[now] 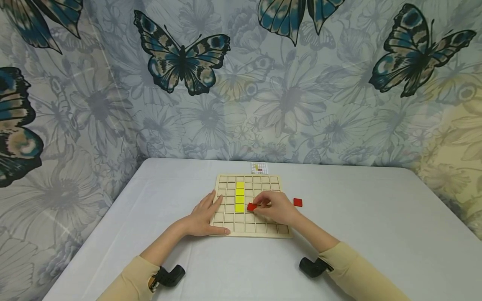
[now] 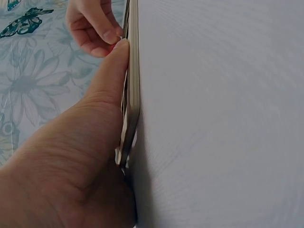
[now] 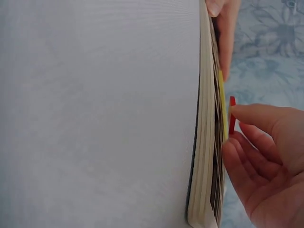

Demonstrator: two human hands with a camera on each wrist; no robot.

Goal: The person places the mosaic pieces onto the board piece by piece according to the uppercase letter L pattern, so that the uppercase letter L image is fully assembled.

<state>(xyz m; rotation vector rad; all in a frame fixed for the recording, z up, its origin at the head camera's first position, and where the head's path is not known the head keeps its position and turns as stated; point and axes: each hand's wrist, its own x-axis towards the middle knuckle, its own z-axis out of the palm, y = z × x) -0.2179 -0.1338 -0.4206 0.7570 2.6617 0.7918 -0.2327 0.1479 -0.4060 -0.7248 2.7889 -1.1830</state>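
Observation:
A wooden grid board (image 1: 229,225) lies on the white table, with a column of yellow square tiles (image 1: 239,200) set in its cells. My right hand (image 1: 276,207) pinches a red square tile (image 1: 251,207) between thumb and fingers, just over the cells to the right of the lowest yellow tile. In the right wrist view this red tile (image 3: 232,115) is seen edge-on, raised above the board. My left hand (image 1: 203,217) rests spread on the board's left side, its thumb along the near edge. In the left wrist view the thumb (image 2: 107,76) lies against the board's edge.
Another red tile (image 1: 298,202) lies on the table right of the board. A small printed card (image 1: 259,168) with a coloured grid pattern lies behind the board's far edge. A butterfly-patterned cloth (image 1: 241,117) hangs behind the table (image 1: 361,209).

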